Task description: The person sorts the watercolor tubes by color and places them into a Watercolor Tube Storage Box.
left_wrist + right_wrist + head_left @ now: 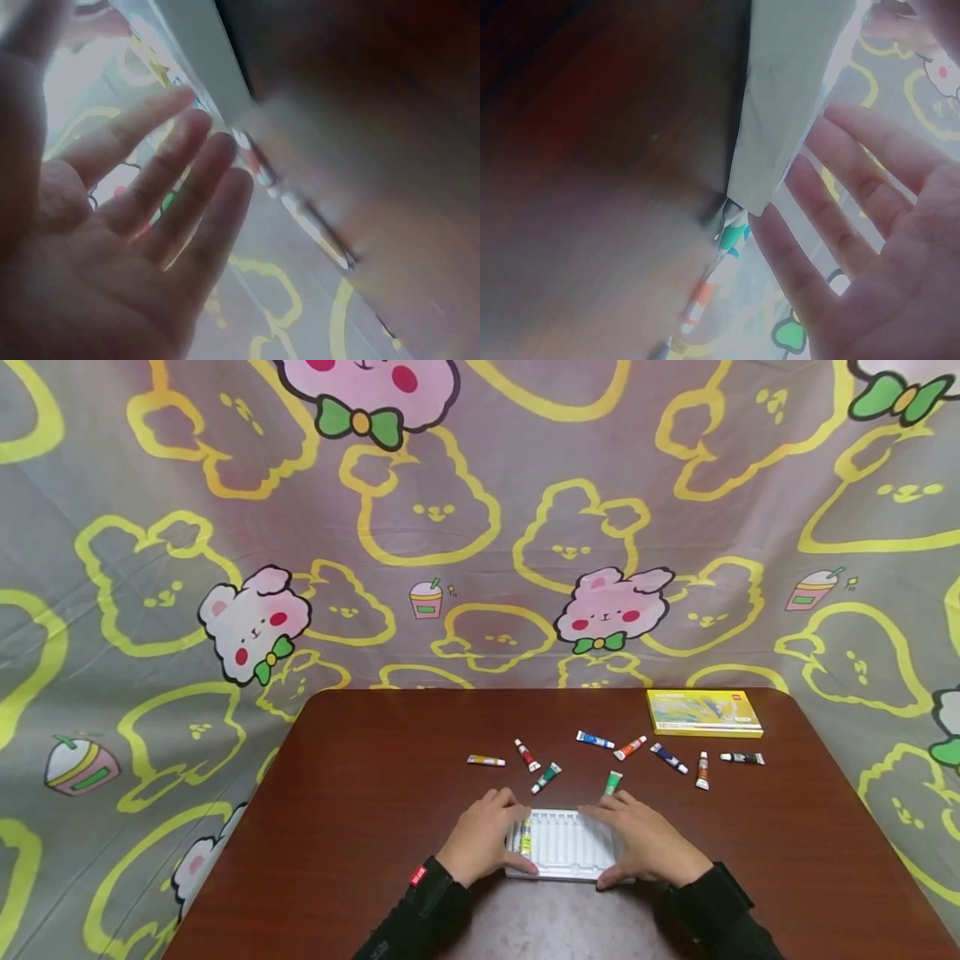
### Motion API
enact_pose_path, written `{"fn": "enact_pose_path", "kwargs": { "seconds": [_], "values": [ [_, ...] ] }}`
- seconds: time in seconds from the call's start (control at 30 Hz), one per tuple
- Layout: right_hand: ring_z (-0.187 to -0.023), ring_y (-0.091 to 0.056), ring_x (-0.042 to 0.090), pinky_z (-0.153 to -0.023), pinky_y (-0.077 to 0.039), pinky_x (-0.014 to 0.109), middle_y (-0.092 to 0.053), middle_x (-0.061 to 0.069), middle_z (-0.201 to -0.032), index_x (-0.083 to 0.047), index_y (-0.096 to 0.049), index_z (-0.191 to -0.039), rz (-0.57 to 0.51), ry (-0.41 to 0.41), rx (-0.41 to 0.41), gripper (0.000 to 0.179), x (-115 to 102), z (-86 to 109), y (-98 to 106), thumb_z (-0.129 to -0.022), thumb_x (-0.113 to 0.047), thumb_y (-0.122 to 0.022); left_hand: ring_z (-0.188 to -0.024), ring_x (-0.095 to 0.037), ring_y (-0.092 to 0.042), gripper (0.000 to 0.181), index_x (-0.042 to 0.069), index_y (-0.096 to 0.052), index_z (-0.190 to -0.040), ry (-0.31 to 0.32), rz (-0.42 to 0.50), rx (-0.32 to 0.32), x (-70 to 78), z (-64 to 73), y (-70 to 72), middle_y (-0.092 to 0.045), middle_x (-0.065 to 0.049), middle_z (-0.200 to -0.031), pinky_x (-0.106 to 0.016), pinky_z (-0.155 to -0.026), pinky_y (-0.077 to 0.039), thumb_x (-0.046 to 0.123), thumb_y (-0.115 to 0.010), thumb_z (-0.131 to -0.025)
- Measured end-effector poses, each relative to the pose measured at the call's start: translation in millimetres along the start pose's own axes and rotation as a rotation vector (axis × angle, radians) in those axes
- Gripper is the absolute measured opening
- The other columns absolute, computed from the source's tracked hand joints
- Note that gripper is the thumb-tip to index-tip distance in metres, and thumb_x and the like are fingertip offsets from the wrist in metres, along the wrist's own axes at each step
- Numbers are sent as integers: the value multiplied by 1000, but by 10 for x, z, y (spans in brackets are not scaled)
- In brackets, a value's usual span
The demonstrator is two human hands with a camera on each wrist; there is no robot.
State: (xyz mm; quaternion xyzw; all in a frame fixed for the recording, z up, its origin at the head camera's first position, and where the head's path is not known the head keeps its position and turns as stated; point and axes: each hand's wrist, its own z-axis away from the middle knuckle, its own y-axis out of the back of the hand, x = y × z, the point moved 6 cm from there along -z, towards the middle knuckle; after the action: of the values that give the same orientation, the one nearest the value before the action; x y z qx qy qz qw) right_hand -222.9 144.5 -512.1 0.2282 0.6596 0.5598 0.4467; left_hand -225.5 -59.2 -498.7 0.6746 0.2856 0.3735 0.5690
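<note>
A white plastic paint tray (pixel 564 846) with narrow slots lies on the table in front of me. Tubes with yellow labels (pixel 526 837) fill slots at its left end. My left hand (pixel 483 835) holds that end, thumb along the near edge and fingers at the far edge. The right hand (pixel 645 843) spans the right end the same way, its thumb at the near right corner. Both wrist views show long, spread fingers with their tips by the tray's pale side wall (pixel 780 105). A light green paint tube (pixel 612 782) lies just beyond the right fingertips.
Behind the tray several paint tubes lie scattered, among them an ochre tube (pixel 486 761), a red tube (pixel 527 756), a dark green tube (pixel 546 778) and a black tube (pixel 742 758). A flat yellow box (pixel 703 713) lies at the brown table's back right. A cartoon-printed cloth (pixel 465 527) hangs behind.
</note>
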Motion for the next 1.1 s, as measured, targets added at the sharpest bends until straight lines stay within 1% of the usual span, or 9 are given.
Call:
{"fn": "enact_pose_path", "kwargs": {
  "seconds": [0.07, 0.17, 0.27, 0.33, 0.43, 0.53, 0.8, 0.93, 1.1],
  "values": [
    [-110, -48, 23, -91, -51, 50, -63, 5, -122, -16, -60, -133, 1, -4, -1, 98, 5, -3, -3, -52, -65, -84, -98, -16, -49, 93, 14, -63, -129, -15, 41, -23, -36, 11, 9, -60, -2, -113, -36, -82, -53, 68, -80, -54],
    [-110, -48, 23, -92, -50, 50, -63, 5, -123, -16, -60, -134, 0, -8, -4, 98, 17, -10, -17, -52, -66, -84, -104, -17, -49, 105, 13, -56, -135, -27, 48, -80, -77, 21, -16, -57, -3, -122, -40, -87, -53, 69, -82, -50],
    [-110, -48, 23, -92, -51, 49, -63, 4, -123, -17, -60, -134, 2, -8, -2, 98, 27, -12, -33, -52, -67, -83, -105, -16, -50, 106, 12, -53, -137, -15, 60, -134, -100, 21, -73, -56, -4, -125, -40, -88, -53, 65, -85, -51],
    [-110, -48, 23, -91, -51, 49, -63, 4, -123, -17, -60, -134, 2, -7, 0, 98, 29, -10, -39, -52, -68, -82, -103, -15, -49, 103, 12, -52, -136, 3, 78, -149, -112, 17, -110, -55, -3, -124, -39, -86, -53, 61, -87, -53],
    [-110, -48, 23, -91, -51, 49, -63, 4, -123, -17, -60, -134, 4, 1, 5, 99, 26, -6, -36, -52, -68, -82, -101, -14, -49, 100, 13, -52, -135, 8, 105, -146, -117, 14, -126, -54, -3, -122, -37, -83, -53, 58, -89, -54],
    [-109, -48, 23, -90, -51, 49, -63, 5, -123, -17, -60, -133, -3, 12, 12, 99, 26, -3, -25, -52, -68, -82, -100, -14, -49, 98, 13, -53, -133, 5, 126, -139, -119, 13, -124, -53, -2, -120, -37, -83, -53, 56, -90, -54],
    [-114, -49, 24, -90, -51, 53, -60, 6, -127, -17, -56, -137, -79, 37, 16, 99, 72, 4, -7, -56, -67, -82, -100, -13, -48, 95, 14, -53, -131, -6, 144, -131, -125, 13, -103, -53, -1, -118, -35, -84, -52, 55, -90, -54],
    [-114, -52, 24, -91, -52, 54, -60, 9, -128, -16, -56, -138, -90, 8, 45, 90, 128, 29, 60, -63, -59, -83, -99, -13, -48, 94, 14, -53, -131, 3, 150, -140, -129, 17, -101, -53, -1, -117, -35, -83, -52, 55, -90, -54],
    [-110, -56, 26, -89, -54, 51, -62, 12, -124, -12, -58, -136, -33, -48, 142, 68, 254, 92, 210, -78, -39, -80, -99, -13, -48, 94, 14, -54, -130, -1, 155, -140, -129, 6, -111, -53, -1, -117, -35, -83, -52, 56, -90, -54]
  ]
}}
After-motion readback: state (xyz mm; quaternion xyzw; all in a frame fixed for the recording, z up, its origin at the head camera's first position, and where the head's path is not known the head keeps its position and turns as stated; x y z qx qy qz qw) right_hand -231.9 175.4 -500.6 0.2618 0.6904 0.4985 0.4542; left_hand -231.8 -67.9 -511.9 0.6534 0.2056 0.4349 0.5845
